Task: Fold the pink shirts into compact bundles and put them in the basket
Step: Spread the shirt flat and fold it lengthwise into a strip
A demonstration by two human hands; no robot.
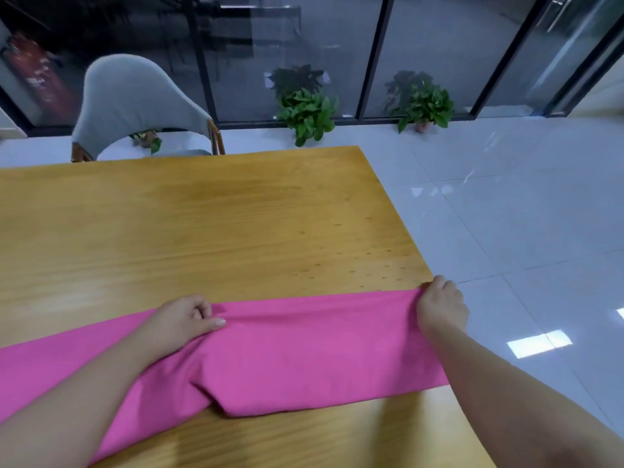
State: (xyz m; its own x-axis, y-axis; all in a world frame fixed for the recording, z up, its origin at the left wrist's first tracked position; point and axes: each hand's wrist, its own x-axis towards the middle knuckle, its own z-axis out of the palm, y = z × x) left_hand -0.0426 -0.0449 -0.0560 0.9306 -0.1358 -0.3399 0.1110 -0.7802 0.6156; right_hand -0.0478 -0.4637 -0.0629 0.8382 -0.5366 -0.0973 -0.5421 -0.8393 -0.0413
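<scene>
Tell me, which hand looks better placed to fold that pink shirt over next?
Probably the right hand: its grip pinches the pink shirt at its free end by the table edge; the left hand holds mid-cloth.

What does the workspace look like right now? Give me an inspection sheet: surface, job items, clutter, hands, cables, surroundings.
Surface: wooden table, bare across its far part.
Job's things: pink shirt spread flat along the near edge, partly folded; no basket in view.
Clutter: nothing seen.
Grippers: left hand pinches the shirt's far edge near its middle; right hand grips the shirt's far right corner at the table edge.
Cables: nothing seen.
Surroundings: grey chair behind the table; potted plants on the glossy tiled floor along a glass wall.
</scene>
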